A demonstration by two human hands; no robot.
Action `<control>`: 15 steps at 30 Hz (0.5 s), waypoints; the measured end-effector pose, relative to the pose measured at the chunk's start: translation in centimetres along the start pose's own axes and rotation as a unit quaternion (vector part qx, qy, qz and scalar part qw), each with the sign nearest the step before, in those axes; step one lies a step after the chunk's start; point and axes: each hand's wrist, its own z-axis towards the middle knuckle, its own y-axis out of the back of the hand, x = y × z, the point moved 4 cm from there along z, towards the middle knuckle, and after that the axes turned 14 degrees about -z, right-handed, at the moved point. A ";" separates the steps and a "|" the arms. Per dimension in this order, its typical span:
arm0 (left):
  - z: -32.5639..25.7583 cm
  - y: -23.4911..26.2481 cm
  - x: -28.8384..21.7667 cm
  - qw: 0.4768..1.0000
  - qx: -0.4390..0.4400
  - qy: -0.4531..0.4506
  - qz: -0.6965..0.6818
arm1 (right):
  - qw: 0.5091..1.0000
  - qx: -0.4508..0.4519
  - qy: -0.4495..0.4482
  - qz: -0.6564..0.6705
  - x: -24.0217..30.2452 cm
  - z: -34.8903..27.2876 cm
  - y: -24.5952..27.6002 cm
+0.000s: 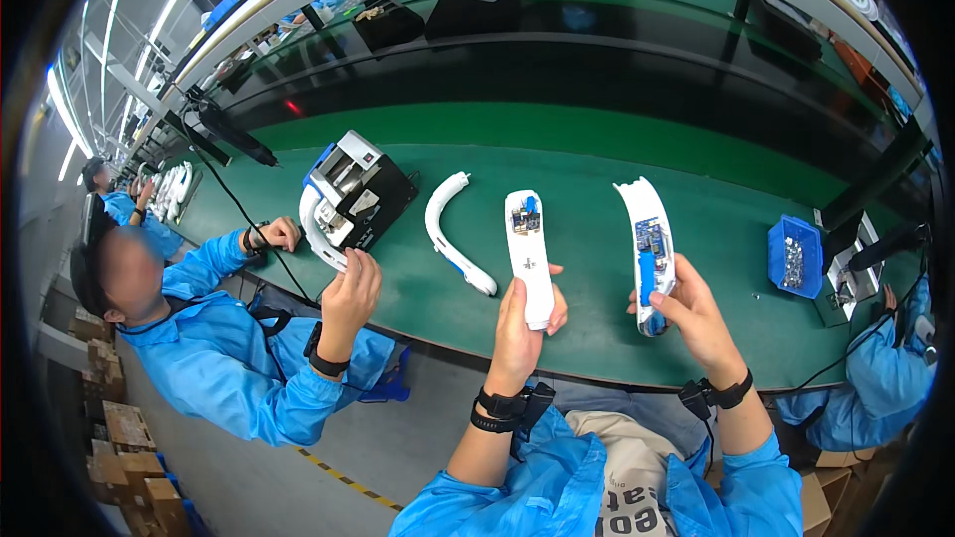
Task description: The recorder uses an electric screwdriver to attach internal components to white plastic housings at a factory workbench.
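My left hand (516,333) is closed around the lower end of a white curved casing (531,264), held upright over the bench. A small circuit board and a blue part show in an opening near its top. On the other side, my right hand (696,323) grips a white casing half (634,214) by its lower end, thumb on the inner face. Its open side shows a blue circuit board (652,237) and a long blue part (648,273). Left of my hands, another white curved casing (448,239) lies on the green bench (587,169).
At my left a co-worker (219,338) holds a white curved piece (316,234) against a black and silver machine (363,189). A blue bin (795,257) of small metal parts stands at the right. Beyond it, another person's blue sleeve (880,368) shows. Dark cables hang across both sides.
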 end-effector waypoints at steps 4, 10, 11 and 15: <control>-0.2 1.0 0.0 1.000 -0.011 -0.009 0.008 | 1.000 0.014 -0.001 -0.003 -1.0 0.8 -0.6; -0.9 1.2 -0.6 0.998 -0.017 -0.016 0.051 | 0.999 0.027 0.015 -0.012 -1.1 1.7 -1.9; -1.2 1.4 -0.7 0.996 -0.018 -0.018 0.082 | 1.000 0.021 0.016 -0.015 -1.3 1.8 -2.1; -1.7 1.7 -0.1 0.992 -0.022 0.008 0.122 | 1.000 0.019 0.016 -0.008 -0.5 2.0 -2.5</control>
